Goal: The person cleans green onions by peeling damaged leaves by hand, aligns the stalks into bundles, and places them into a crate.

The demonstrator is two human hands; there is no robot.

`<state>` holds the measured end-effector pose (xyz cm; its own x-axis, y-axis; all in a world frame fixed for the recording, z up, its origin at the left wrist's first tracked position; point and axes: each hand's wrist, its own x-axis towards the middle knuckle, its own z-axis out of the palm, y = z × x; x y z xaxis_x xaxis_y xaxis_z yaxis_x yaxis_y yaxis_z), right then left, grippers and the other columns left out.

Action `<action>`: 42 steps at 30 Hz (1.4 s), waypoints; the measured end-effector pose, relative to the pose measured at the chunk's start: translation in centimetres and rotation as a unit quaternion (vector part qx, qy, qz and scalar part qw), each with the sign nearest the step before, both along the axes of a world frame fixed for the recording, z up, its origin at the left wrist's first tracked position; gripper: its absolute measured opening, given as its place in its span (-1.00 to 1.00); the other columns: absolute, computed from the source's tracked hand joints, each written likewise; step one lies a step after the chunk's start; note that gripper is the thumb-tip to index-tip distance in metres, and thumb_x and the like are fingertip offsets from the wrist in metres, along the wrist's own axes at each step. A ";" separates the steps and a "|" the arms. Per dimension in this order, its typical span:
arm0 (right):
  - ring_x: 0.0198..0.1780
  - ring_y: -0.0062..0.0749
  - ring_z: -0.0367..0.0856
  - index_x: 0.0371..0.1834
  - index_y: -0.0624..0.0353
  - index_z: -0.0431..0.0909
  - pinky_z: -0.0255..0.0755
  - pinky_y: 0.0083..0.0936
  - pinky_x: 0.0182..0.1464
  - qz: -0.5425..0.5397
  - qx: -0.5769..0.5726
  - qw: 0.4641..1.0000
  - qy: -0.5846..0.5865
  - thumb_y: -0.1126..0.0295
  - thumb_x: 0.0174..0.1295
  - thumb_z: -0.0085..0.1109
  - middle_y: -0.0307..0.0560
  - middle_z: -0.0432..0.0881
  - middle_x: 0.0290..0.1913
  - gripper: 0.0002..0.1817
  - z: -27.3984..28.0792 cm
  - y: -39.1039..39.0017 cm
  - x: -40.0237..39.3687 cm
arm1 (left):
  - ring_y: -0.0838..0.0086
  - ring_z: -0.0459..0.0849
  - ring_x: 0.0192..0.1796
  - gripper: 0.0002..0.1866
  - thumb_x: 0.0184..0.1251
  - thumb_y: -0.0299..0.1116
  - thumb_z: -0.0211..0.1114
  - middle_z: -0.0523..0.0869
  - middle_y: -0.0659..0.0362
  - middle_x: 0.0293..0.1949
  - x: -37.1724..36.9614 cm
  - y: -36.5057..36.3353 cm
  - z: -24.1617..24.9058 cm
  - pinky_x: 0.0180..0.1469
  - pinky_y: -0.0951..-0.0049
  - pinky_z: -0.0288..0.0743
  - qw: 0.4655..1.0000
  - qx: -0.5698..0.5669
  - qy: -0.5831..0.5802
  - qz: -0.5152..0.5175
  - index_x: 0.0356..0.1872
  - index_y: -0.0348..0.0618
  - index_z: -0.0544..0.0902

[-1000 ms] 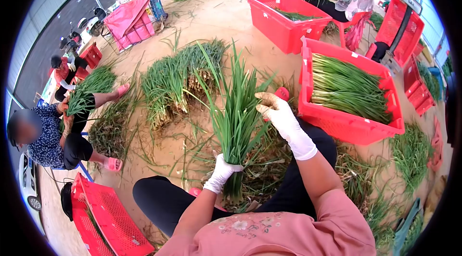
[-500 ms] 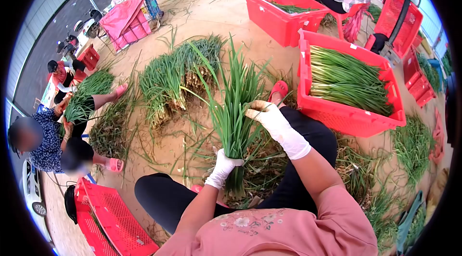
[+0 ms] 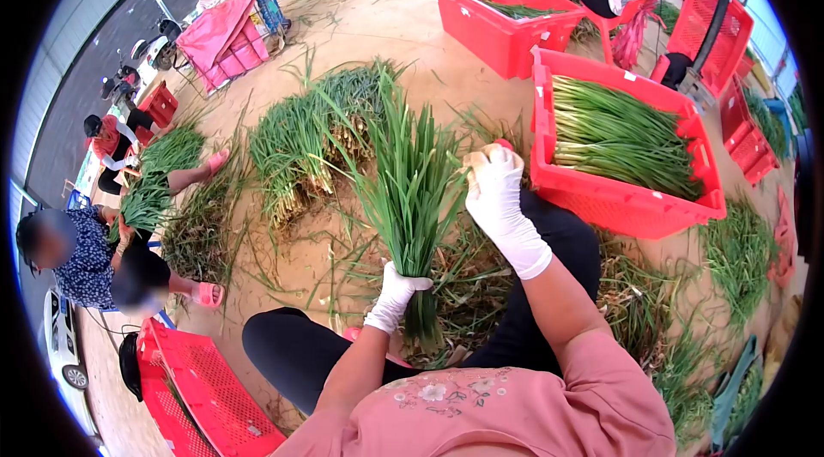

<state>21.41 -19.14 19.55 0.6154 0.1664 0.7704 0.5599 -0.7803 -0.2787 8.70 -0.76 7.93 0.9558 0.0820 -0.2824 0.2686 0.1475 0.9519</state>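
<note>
My left hand (image 3: 396,298), in a white glove, is wrapped around a bunch of garlic chives (image 3: 408,191), with the long green leaves fanning upward and the other end hanging below the fist. To the right of the leaves, my right hand (image 3: 499,199), also gloved in white, is raised with its fingers curled in. Its fingertips are beside the outer leaf tips; whether a leaf is between them I cannot make out. Beyond the bunch lies a pile of garlic chives (image 3: 300,144) on the ground. A red crate (image 3: 627,215) at the right holds many chives laid lengthwise (image 3: 618,139).
Loose leaves and trimmings (image 3: 468,285) litter the ground around my legs. Another red crate (image 3: 485,36) stands farther back. Red crates (image 3: 206,380) lie at lower left. A person in a patterned top (image 3: 81,255) sits at the left handling greens; another person sits at upper right.
My right hand has moved away from the leaves, up and to the right, and its fingers have curled in. My left hand keeps its hold on the bunch, almost unmoved.
</note>
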 end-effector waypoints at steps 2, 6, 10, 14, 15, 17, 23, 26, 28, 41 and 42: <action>-0.04 -0.14 0.38 -0.27 0.08 0.48 0.16 -0.18 0.03 0.031 0.077 0.996 0.026 0.33 -0.14 0.32 -0.07 0.41 -0.17 -0.68 0.7 -0.6 0.8 | 0.48 0.61 -0.43 -0.64 -0.36 -0.62 0.42 0.66 0.23 -0.46 0.0 0.0 0.0 -0.27 0.43 0.52 1.000 -0.001 -0.008 -0.003 -0.37 -0.25 0.61; 0.05 -0.08 0.39 -0.12 0.08 0.54 0.27 -0.21 0.09 0.043 0.238 0.969 0.047 0.44 -0.18 0.42 0.04 0.45 -0.03 -0.55 2.7 -1.9 1.9 | 0.50 0.60 -0.43 -0.67 -0.35 -0.60 0.43 0.66 0.24 -0.48 0.2 0.1 -0.4 -0.22 0.45 0.51 0.999 0.040 -0.012 -0.008 -0.39 -0.24 0.61; 0.25 -0.22 0.25 -0.30 0.01 0.68 0.14 -0.30 0.29 0.163 0.201 0.944 0.204 0.47 -0.07 0.37 -0.06 0.42 0.13 -0.79 1.8 -1.1 1.0 | 0.51 0.59 -0.43 -0.68 -0.35 -0.58 0.43 0.66 0.24 -0.49 0.0 -0.5 -0.2 -0.15 0.47 0.47 0.998 0.054 -0.021 -0.017 -0.41 -0.24 0.61; 0.36 0.00 0.10 -0.38 -0.01 0.69 0.03 -0.18 0.34 0.118 0.093 0.958 0.243 0.35 -0.12 0.42 -0.01 0.32 0.28 -0.82 2.0 0.0 -0.8 | 0.51 0.59 -0.43 -0.66 -0.39 -0.56 0.42 0.66 0.25 -0.48 0.2 -0.4 -0.9 -0.14 0.51 0.45 0.996 0.079 -0.030 -0.033 -0.40 -0.24 0.61; 0.36 0.02 0.09 -0.39 -0.02 0.69 0.03 -0.17 0.35 0.114 0.084 0.955 0.261 0.34 -0.12 0.42 -0.01 0.33 0.28 -0.82 1.4 0.1 -0.8 | 0.51 0.59 -0.43 -0.66 -0.38 -0.56 0.42 0.66 0.25 -0.49 0.2 -0.5 -0.8 -0.15 0.51 0.45 0.996 0.079 -0.027 -0.033 -0.40 -0.24 0.61; 0.33 0.03 0.13 -0.45 0.03 0.65 0.06 -0.16 0.32 0.117 0.035 0.957 0.263 0.38 -0.11 0.39 -0.02 0.37 0.23 -0.87 1.1 0.3 -1.0 | 0.52 0.59 -0.43 -0.67 -0.37 -0.57 0.42 0.66 0.25 -0.49 0.2 -0.5 -0.7 -0.18 0.50 0.47 0.996 0.082 -0.029 -0.032 -0.40 -0.24 0.61; 0.08 -0.27 0.38 -0.29 0.17 0.54 0.21 -0.40 0.17 0.157 0.380 0.898 0.157 0.49 0.00 0.25 -0.15 0.52 -0.09 -0.82 1.2 -0.6 0.6 | 0.53 0.60 -0.44 -0.68 -0.32 -0.64 0.39 0.66 0.24 -0.46 0.0 -0.8 0.8 -0.30 0.48 0.51 0.998 0.061 -0.024 -0.021 -0.38 -0.25 0.61; -0.03 -0.58 0.41 -0.03 0.17 0.49 0.25 -0.65 0.08 0.226 0.494 0.796 0.268 0.51 0.18 0.18 -0.25 0.49 -0.10 -0.72 1.7 -3.3 1.6 | 0.53 0.61 -0.43 -0.67 -0.32 -0.64 0.38 0.66 0.24 -0.45 -0.1 -0.6 0.7 -0.30 0.45 0.53 0.998 0.066 -0.021 -0.007 -0.36 -0.26 0.61; -0.26 -0.64 0.44 0.04 0.15 0.48 0.35 -0.68 -0.16 0.290 0.470 0.764 0.333 0.50 0.15 0.21 -0.27 0.52 -0.28 -0.64 2.6 -4.7 1.3 | 0.52 0.60 -0.43 -0.67 -0.32 -0.64 0.38 0.66 0.23 -0.45 0.1 -0.4 0.3 -0.31 0.46 0.53 0.999 0.046 -0.022 -0.007 -0.36 -0.27 0.61; -0.36 -0.16 0.56 -0.45 0.17 0.61 0.45 -0.41 -0.28 0.062 0.139 0.988 0.024 0.60 -0.11 0.21 -0.07 0.57 -0.46 -0.87 2.2 -4.8 2.0 | 0.53 0.60 -0.41 -0.67 -0.36 -0.62 0.41 0.67 0.24 -0.44 0.1 0.3 -0.2 -0.23 0.48 0.51 0.997 0.073 -0.014 -0.010 -0.40 -0.25 0.61; -0.35 -0.16 0.57 -0.44 0.17 0.61 0.46 -0.43 -0.26 0.045 0.186 0.981 0.024 0.60 -0.10 0.22 -0.06 0.57 -0.47 -0.87 2.8 -5.2 2.1 | 0.53 0.60 -0.41 -0.67 -0.36 -0.62 0.41 0.67 0.24 -0.44 0.1 0.5 -0.7 -0.23 0.48 0.51 0.997 0.071 -0.015 -0.010 -0.40 -0.25 0.61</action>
